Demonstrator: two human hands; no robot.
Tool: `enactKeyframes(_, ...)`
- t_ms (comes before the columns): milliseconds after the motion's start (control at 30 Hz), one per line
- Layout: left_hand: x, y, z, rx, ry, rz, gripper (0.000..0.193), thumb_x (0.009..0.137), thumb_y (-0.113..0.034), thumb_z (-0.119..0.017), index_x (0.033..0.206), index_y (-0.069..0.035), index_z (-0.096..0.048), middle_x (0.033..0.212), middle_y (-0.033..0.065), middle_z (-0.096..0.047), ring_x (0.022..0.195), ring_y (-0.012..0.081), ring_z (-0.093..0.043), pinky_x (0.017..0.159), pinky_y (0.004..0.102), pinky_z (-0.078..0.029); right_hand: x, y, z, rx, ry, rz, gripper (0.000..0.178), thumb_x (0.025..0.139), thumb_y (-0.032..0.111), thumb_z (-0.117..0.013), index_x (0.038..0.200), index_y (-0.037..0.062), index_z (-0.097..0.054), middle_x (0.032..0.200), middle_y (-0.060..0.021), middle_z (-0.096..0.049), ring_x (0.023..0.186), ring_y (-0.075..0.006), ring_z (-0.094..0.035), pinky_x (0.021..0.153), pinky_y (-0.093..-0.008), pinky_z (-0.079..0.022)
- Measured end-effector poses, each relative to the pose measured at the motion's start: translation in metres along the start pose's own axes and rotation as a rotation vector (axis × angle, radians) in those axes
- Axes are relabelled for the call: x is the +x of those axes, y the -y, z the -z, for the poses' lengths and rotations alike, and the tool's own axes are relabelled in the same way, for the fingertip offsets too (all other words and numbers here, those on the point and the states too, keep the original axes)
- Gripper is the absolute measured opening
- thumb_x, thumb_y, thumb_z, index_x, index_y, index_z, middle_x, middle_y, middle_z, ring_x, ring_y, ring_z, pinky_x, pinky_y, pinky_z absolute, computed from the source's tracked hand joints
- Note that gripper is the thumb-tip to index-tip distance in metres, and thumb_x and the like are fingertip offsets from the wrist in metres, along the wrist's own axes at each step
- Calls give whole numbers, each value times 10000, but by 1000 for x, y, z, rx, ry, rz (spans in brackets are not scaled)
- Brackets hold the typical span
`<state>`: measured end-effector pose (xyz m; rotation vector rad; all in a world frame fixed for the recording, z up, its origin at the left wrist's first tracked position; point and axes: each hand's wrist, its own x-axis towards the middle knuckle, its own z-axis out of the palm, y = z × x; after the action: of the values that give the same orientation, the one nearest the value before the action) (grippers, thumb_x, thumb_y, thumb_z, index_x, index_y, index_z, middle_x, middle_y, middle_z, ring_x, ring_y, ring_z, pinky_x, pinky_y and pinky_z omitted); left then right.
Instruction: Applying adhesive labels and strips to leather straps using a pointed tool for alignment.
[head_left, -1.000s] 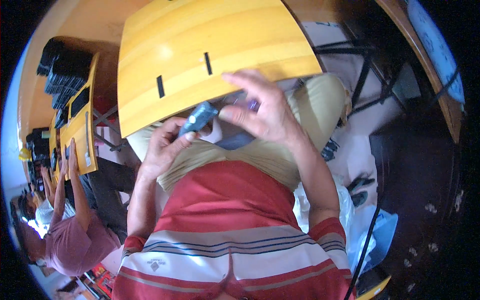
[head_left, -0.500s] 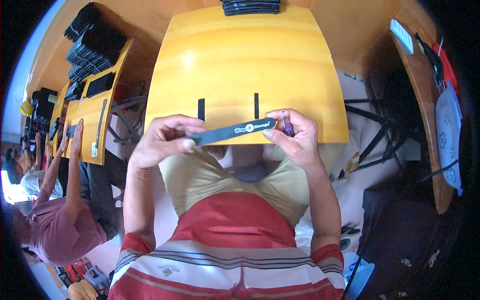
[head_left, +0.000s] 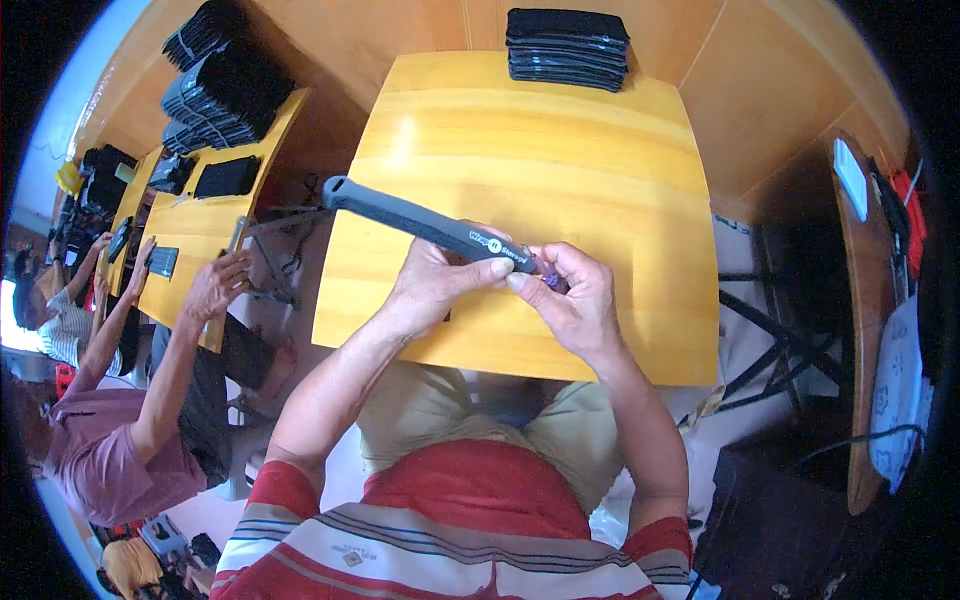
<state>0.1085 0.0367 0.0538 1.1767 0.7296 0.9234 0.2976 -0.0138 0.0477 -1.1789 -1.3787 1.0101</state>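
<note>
A dark grey strap (head_left: 400, 212) with white print slants over the yellow wooden table (head_left: 560, 140). At its far left end is a rounded tip with a hole. My left hand (head_left: 430, 292) is closed on the strap near its right end, thumb on the printed side. Beside it, my right hand (head_left: 580, 305) pinches that same end between thumb and fingers, and both thumbs nearly meet. A small purple thing (head_left: 552, 279), too small to make out, sits at the fingers of my right hand. The table under my hands is partly hidden.
A stack of flat black bundles (head_left: 567, 50) stands at the table's far edge. To the left, another person's hand (head_left: 215, 285) is near a second table (head_left: 185, 295) bearing tall black stacks (head_left: 225, 95). A brown board (head_left: 868, 300) with a white bag stands at the right.
The strap has swung so its free end points up and left. My left hand has slid along to the right end, close to my right hand. The neighbour's nearer hand has shifted right.
</note>
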Motion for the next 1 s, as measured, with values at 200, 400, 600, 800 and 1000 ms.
enactKeyframes(200, 43, 3, 24, 13, 37, 39, 243, 871, -101, -770, 1083, -13, -692, 989, 80, -727, 847, 127, -649, 774, 281, -540, 47, -16, 4, -54, 36, 35, 187, 882, 159, -741, 953, -7, -690, 700, -37, -637, 632, -74, -539, 572, -273, -455)
enactKeyframes(400, 77, 10, 40, 15, 27, 76, 284, 855, -74, -780, 1110, -11, -674, 1010, 84, -724, 859, 133, -660, 778, 275, -547, 78, -36, 11, -257, 210, -93, 261, 926, 209, -725, 1040, -22, -689, 719, 9, -590, 664, -49, -477, 589, -238, -418)
enactKeyframes(600, 97, 19, 48, -4, 24, 112, 278, 840, -49, -785, 1094, -16, -677, 1007, 82, -730, 855, 134, -667, 795, 276, -550, 84, -46, 18, -258, 132, -102, 270, 965, 141, -658, 1185, -16, -660, 845, -60, -661, 720, -76, -553, 665, -257, -477)
enactKeyframes(800, 102, 37, 53, -22, 20, 133, 273, 808, 1, -790, 1058, -22, -682, 989, 74, -735, 917, 142, -679, 854, 286, -550, 82, -53, 16, -295, 98, 29, 248, 974, 107, -587, 1195, 11, -645, 968, -204, -679, 842, -353, -678, 746, -405, -532)
enactKeyframes(1000, 104, 39, 56, -11, 28, 147, 259, 812, 20, -774, 1048, -20, -676, 1000, 81, -734, 944, 152, -681, 883, 297, -550, 82, -60, 16, -370, 88, 155, 266, 943, 60, -606, 1205, 22, -634, 929, -185, -654, 813, -352, -671, 719, -412, -537)
